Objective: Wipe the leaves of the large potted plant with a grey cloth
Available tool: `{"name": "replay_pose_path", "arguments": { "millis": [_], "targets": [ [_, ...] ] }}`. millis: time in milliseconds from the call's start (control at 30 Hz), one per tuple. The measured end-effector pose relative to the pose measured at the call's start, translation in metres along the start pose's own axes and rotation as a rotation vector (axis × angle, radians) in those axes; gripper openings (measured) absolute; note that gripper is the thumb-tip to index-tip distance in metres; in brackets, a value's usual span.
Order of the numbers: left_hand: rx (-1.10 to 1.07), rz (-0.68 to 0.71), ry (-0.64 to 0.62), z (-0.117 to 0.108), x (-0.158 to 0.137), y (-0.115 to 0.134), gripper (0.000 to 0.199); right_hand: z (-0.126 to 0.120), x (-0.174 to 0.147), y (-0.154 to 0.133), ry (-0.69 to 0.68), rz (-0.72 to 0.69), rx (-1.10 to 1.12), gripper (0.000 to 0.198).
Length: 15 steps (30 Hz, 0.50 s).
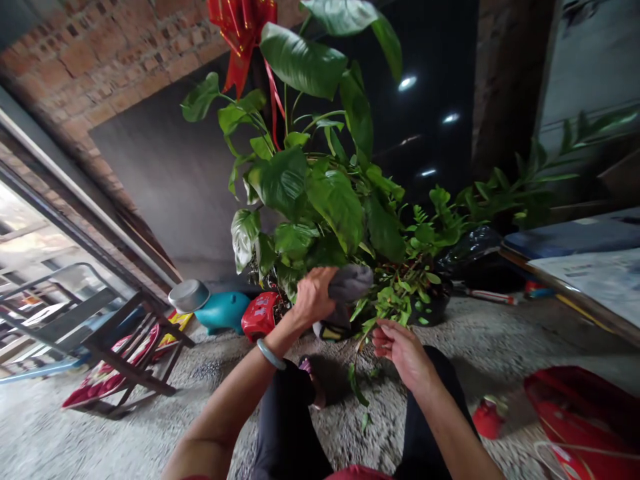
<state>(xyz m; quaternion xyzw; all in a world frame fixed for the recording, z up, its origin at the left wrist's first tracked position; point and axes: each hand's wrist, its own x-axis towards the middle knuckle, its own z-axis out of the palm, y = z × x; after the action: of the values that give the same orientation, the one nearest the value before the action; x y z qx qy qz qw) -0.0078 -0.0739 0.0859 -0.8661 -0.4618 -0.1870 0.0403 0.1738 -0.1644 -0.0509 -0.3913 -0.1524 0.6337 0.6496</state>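
My left hand [314,295], with a pale bangle on its wrist, is closed on a grey cloth [353,283] just below the large leaves of a tall potted plant [335,207]. To its right, my right hand [403,352] is held beside the lower stems of a smaller leafy plant [390,300]. Its fingers are curled together, and I cannot make out whether a stem is between them. A thin trailing stem with leaves [356,387] hangs below, between my knees. A red pot [261,316] stands left of my left hand.
A teal pig-shaped container [223,312] and a metal bowl [189,295] are at the left, near a folding chair [135,353]. On the right are a table edge [560,273], a small red object [490,417] and a red bag [585,420]. A red ribbon bow [243,33] hangs above.
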Motion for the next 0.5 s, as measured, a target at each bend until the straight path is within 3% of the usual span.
{"name": "replay_pose_path", "arguments": {
  "millis": [67, 133, 200, 267, 333, 400, 500],
  "targets": [
    [0.015, -0.05, 0.199, -0.012, 0.019, 0.0, 0.061, 0.005, -0.003, 0.001, -0.018, -0.008, 0.005, 0.037],
    [0.021, -0.075, 0.251, -0.007, 0.031, 0.002, 0.062, 0.007, -0.005, 0.006, -0.017, 0.002, 0.011, 0.037],
    [-0.006, -0.048, 0.095, 0.01, 0.03, 0.004, 0.065, 0.003, -0.005, 0.014, 0.006, 0.026, 0.007, 0.037],
    [-0.058, -0.008, -0.166, 0.026, 0.016, 0.007, 0.067, -0.006, -0.001, 0.022, 0.068, 0.038, 0.018, 0.036],
    [-0.138, 0.025, -0.387, 0.025, -0.003, 0.01, 0.064, -0.018, 0.007, 0.026, 0.141, 0.036, 0.05, 0.034],
    [-0.258, 0.062, -0.486, 0.0, -0.02, 0.016, 0.057, -0.024, 0.017, 0.024, 0.156, 0.029, 0.085, 0.033],
    [-0.47, 0.147, -0.393, -0.064, -0.036, 0.03, 0.05, -0.007, 0.034, 0.003, -0.001, -0.052, 0.077, 0.039]
  ]
}}
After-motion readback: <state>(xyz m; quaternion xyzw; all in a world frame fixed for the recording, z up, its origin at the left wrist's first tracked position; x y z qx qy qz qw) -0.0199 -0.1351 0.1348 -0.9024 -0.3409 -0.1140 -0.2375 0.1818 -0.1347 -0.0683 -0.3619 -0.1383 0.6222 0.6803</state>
